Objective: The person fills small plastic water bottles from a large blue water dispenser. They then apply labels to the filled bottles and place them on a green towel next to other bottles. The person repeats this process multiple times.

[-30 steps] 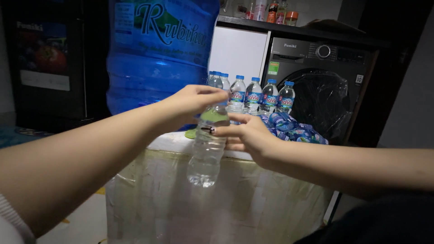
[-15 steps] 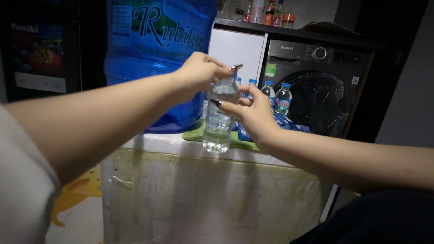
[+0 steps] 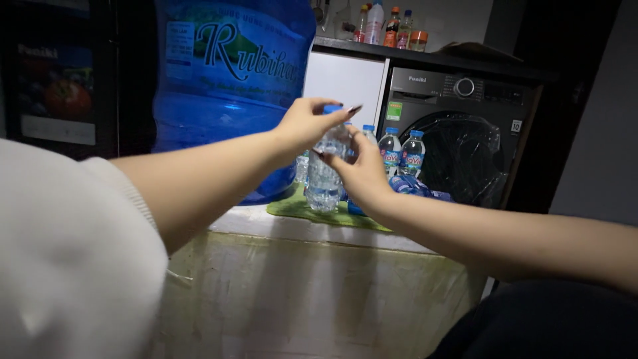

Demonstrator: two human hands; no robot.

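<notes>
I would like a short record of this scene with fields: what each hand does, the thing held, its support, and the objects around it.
left hand: left hand grips the blue cap from above
right hand: right hand holds the body of the small water bottle
bottle state: upright, clear; whether its base touches the green mat cannot be told
support: pale counter
behind left: large blue water jug
behind right: more small bottles, front-loading washing machine
</notes>
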